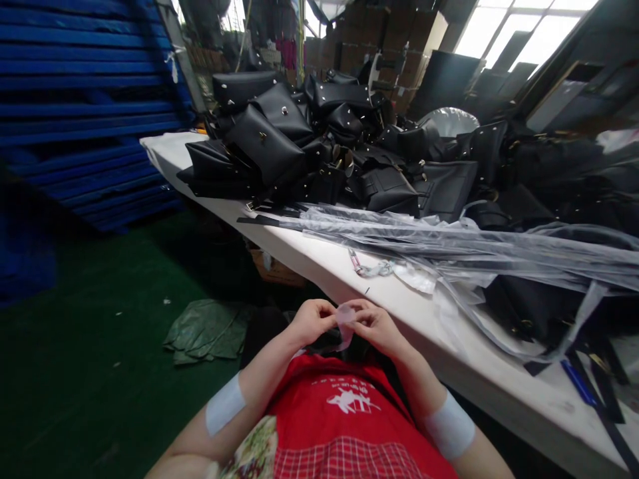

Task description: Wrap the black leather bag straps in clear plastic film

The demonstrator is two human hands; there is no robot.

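Observation:
Just in front of the red apron, my left hand (pixel 314 322) pinches one side of a small, translucent, pale strip (pixel 345 318). My right hand (pixel 378 327) has its fingers closed on the other side of it. The strip looks thin and film-like, and its lower end hangs down between the hands. Both hands are by the near edge of a white-covered table (pixel 324 256). On the table just beyond them lie a small crumpled strip with a pinkish end (pixel 355 261) and a white scrap (pixel 415 277).
Black leather bags (pixel 269 143) are heaped across the table. Long clear plastic-wrapped straps (pixel 449 243) run along its front, with a blue pen-like tool (pixel 578 383) at right. Blue pallets (pixel 84 100) stack up at left. A green sack (pixel 207 329) lies on the floor.

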